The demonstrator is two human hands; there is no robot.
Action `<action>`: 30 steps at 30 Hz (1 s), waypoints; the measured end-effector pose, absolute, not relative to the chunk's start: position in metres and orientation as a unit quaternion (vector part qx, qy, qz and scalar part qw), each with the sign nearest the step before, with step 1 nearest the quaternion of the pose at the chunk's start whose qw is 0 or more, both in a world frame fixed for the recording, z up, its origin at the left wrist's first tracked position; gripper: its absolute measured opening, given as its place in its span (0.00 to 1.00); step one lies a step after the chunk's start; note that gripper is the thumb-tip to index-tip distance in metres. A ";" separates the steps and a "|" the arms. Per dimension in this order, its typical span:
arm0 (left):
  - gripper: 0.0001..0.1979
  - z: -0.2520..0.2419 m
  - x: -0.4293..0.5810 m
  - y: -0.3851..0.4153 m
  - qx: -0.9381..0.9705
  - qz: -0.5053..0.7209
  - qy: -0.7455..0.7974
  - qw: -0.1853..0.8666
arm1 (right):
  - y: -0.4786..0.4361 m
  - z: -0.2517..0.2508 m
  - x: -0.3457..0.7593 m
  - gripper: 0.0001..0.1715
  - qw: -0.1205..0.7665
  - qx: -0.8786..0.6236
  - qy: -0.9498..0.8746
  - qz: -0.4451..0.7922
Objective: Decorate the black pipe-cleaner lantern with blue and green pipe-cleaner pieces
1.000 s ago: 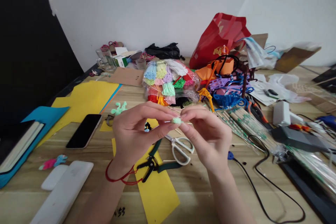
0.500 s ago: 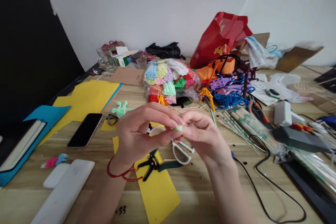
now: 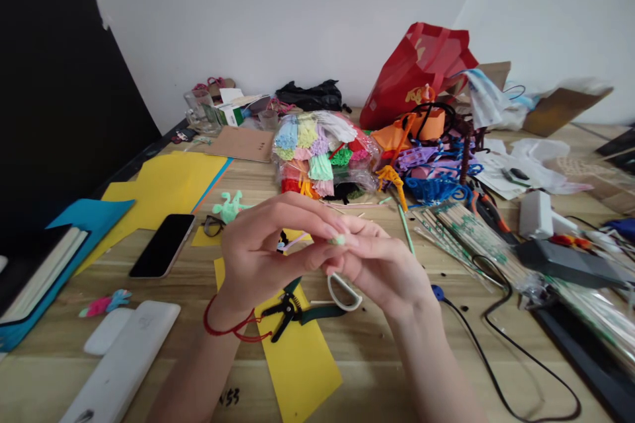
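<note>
A small pale green piece (image 3: 337,240) is pinched between the thumb and fingertips of my left hand (image 3: 280,238), which has a red string bracelet at the wrist. My right hand (image 3: 380,258) meets it from the right, its fingertips pressed against the same piece. Both hands are raised over the table, above black-jawed pliers (image 3: 286,309) with green handles and white-handled scissors (image 3: 346,294). A yellow paper strip (image 3: 302,370) lies under the pliers. A light green fuzzy figure (image 3: 229,207) rests beyond my left hand.
A black phone (image 3: 163,246), white cases (image 3: 131,357) and yellow sheets (image 3: 173,185) lie left. Behind are bundled pipe cleaners (image 3: 320,152) and a red bag (image 3: 417,73). Packaged sticks (image 3: 476,238), a black cable (image 3: 481,357) and a grey tool (image 3: 565,263) are at right.
My right hand has turned and shifted its fingers on the green piece, its index finger now stretched toward it. My left hand has barely moved.
</note>
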State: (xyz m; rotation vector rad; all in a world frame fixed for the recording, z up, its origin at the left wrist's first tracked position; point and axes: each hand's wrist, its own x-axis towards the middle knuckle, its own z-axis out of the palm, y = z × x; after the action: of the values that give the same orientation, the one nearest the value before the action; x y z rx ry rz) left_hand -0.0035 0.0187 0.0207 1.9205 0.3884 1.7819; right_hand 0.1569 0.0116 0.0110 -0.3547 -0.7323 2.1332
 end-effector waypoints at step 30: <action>0.11 0.024 -0.024 0.027 0.777 0.562 0.244 0.144 | 0.007 0.013 0.139 0.12 0.606 -0.243 -0.355 0.670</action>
State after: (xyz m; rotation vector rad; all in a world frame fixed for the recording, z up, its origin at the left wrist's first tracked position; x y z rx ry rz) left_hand -0.0236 0.0268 0.0241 2.2398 0.7036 1.6197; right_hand 0.1388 0.0074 0.0135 -0.5613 -0.8203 1.5484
